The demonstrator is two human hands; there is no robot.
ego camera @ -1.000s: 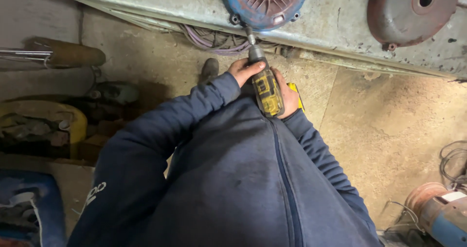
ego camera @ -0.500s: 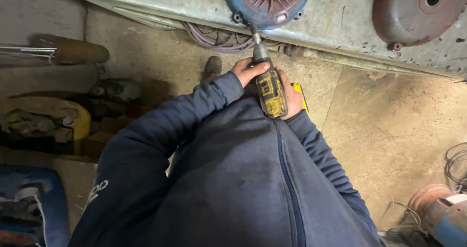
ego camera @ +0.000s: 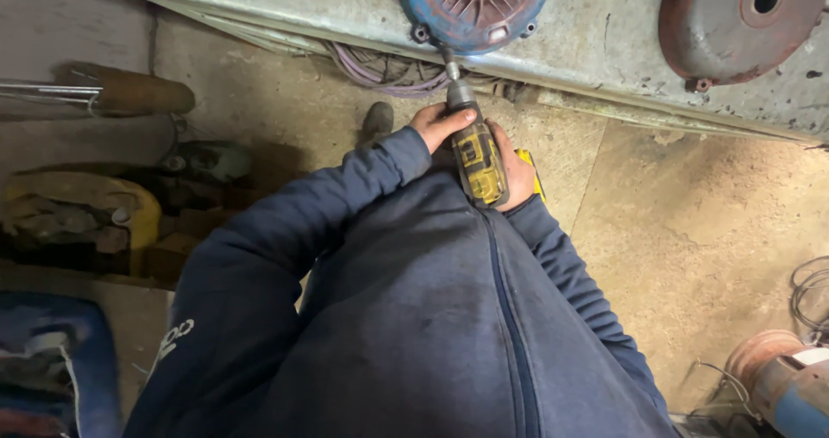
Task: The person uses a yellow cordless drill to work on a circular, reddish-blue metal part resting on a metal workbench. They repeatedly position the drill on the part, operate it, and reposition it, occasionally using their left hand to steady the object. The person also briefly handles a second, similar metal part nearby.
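A yellow and black cordless driver (ego camera: pixel 477 157) points up at the lower rim of a round blue and rust-red motor end cover (ego camera: pixel 473 5) that lies on a grey metal bench (ego camera: pixel 596 37). Its bit touches the cover's edge near a bolt lug. My left hand (ego camera: pixel 438 124) wraps the front of the tool body. My right hand (ego camera: pixel 516 170) grips the tool from the right side, partly hidden behind it. Both dark blue sleeves and my jacket fill the lower middle of the view.
A second rusty round cover (ego camera: pixel 734 24) lies on the bench at the right. Purple cables (ego camera: pixel 389 71) hang under the bench edge. At left are a brown cylinder (ego camera: pixel 129 97) and a yellow container (ego camera: pixel 82 214); an electric motor (ego camera: pixel 781 386) at bottom right. My shoe (ego camera: pixel 377 123) stands on concrete floor.
The view has drifted slightly, so the bench and covers sit a little higher in frame. Both hands stay on the driver, its bit still at the blue cover's rim.
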